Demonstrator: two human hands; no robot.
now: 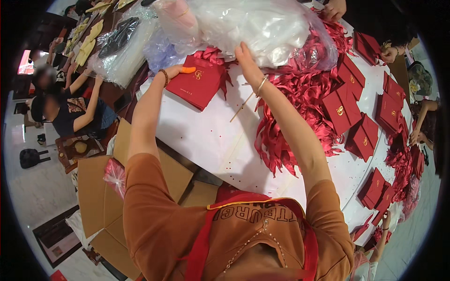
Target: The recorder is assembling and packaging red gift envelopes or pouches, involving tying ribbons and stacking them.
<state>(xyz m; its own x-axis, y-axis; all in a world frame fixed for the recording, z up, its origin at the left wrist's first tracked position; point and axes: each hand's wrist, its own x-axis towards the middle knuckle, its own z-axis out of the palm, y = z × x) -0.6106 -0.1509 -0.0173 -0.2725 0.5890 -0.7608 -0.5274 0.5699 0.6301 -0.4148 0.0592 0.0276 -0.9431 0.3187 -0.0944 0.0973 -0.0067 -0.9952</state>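
My left hand [177, 71] reaches forward and grips the top edge of a flat red paper bag [196, 84] with a gold emblem, lying on the white table [211, 140]; an orange guard covers one fingertip. My right hand [247, 60] presses into a big clear plastic sack [253, 28] stuffed with white plastic, its fingers closed on the film. A thin wooden stick [242, 107] lies on the table under my right wrist. A heap of red ribbons [300, 98] spreads to the right of my right forearm.
Several flat red bags [344, 110] lie among the ribbons at right, where other people's hands [389, 54] work. More plastic bundles [124, 51] sit at far left. Cardboard boxes [101, 196] stand on the floor to my left. A seated person [70, 107] works at another table.
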